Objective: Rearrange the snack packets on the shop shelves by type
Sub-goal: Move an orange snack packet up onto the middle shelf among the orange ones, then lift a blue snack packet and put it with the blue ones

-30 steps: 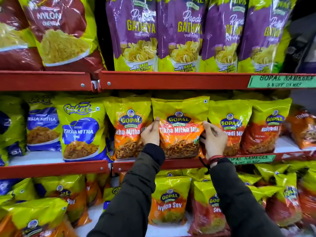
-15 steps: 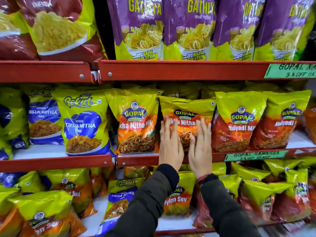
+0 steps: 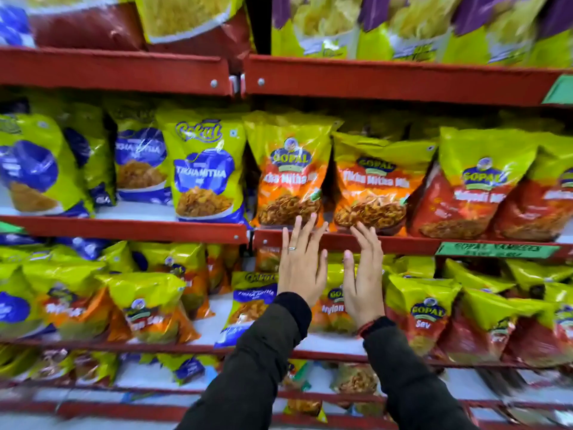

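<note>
Red metal shelf rail (image 3: 403, 240) up front: both hands flat and empty, left hand (image 3: 299, 274) nearer the blue-and-yellow Gokul foil packet (image 3: 249, 301) down-left.

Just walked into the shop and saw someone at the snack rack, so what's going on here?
A person is sorting snack packets on red shelves. Both hands are open and empty: the left hand and right hand hang in front of the middle shelf's red edge, just below two orange Gopal Tikha Mitha Mix packets standing side by side. A blue Gokul Tikha Mitha packet stands to their left, and red Gopal packets to their right.
</note>
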